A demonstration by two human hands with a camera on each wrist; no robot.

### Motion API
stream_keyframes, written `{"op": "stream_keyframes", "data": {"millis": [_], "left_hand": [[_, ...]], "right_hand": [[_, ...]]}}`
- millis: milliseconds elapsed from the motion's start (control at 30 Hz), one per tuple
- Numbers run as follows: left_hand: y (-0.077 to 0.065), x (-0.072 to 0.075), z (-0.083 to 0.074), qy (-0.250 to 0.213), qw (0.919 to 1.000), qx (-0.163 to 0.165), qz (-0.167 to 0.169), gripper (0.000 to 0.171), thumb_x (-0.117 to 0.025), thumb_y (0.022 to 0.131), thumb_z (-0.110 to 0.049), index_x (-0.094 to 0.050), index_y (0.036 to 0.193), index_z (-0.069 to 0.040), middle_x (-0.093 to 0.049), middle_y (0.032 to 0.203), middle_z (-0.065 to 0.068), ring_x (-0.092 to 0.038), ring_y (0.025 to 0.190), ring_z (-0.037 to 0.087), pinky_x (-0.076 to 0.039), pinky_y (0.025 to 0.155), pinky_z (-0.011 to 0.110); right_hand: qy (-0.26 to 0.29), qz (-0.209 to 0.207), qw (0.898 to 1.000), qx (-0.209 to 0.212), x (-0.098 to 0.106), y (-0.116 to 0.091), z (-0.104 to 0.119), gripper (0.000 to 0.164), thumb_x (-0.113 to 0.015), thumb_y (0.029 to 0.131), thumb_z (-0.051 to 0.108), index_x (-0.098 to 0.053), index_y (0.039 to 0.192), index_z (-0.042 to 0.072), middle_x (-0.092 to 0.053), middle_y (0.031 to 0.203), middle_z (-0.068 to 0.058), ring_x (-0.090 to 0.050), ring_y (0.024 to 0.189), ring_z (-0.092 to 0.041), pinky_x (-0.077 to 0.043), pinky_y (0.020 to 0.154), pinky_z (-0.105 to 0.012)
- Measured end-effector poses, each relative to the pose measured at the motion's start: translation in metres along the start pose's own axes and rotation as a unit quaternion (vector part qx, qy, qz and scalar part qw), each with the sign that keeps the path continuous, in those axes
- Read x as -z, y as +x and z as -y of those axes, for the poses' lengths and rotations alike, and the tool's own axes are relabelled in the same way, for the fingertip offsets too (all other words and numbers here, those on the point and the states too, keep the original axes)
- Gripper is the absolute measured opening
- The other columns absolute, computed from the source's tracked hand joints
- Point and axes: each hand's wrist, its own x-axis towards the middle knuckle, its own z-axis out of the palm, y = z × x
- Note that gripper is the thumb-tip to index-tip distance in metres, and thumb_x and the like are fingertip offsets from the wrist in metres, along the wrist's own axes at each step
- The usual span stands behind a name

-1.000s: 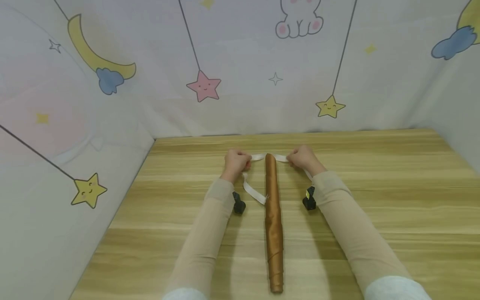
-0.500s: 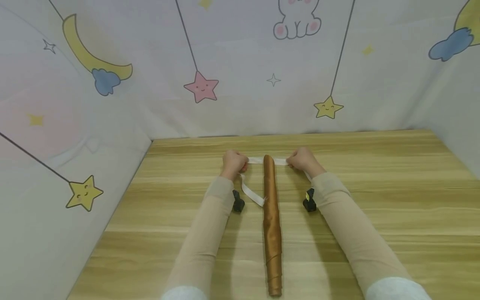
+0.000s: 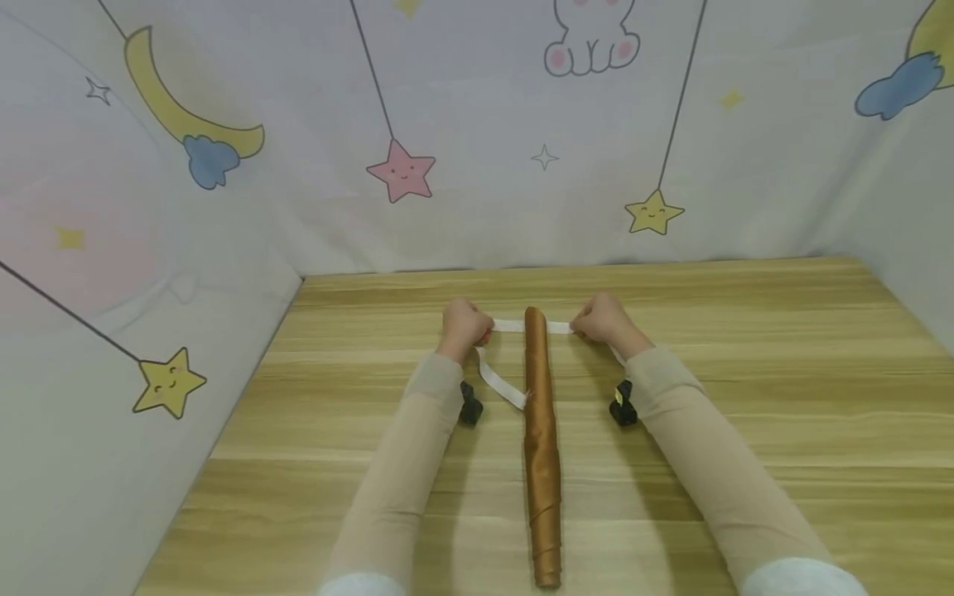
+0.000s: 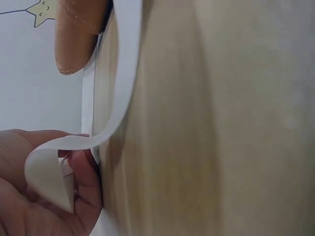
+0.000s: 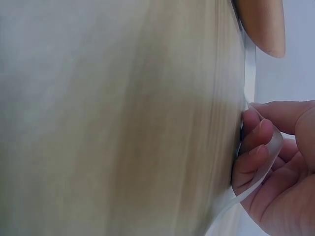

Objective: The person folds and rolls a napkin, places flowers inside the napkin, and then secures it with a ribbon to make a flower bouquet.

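Note:
A long roll of shiny copper-brown fabric lies lengthwise on the table between my hands. White ribbon runs under its far end, stretched straight to both sides. My left hand pinches the ribbon to the left of the roll; its loose part loops over the palm and back to the roll's side, as the left wrist view shows. On the right, my right hand pinches the ribbon between thumb and forefinger, and the tail hangs across the curled fingers toward the wrist.
The wood-grain table extends to both sides. A pale printed curtain with stars and a moon stands behind it and at the sides. Black wrist-camera mounts sit under both forearms.
The ribbon has gone from slightly raised at the roll's sides to flat and straight, a bit nearer to me. Both hands keep their pinch and have barely moved.

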Motion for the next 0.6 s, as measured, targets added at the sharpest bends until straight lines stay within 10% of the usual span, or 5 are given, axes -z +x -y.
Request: {"op": "stream_keyframes", "data": {"millis": [600], "left_hand": [[-0.022, 0.009, 0.011, 0.040, 0.9984, -0.036, 0.019, 0.008, -0.064, 0.072, -0.004, -0.067, 0.071, 0.003, -0.055, 0.050, 0.000, -0.050, 0.045, 0.011, -0.043, 0.046, 0.018]], "right_hand": [[-0.019, 0.032, 0.999, 0.009, -0.003, -0.018, -0.001, 0.023, -0.056, 0.084, 0.018, -0.067, 0.089, -0.002, -0.062, 0.072, -0.005, -0.047, 0.058, -0.012, -0.040, 0.052, -0.023]]}}
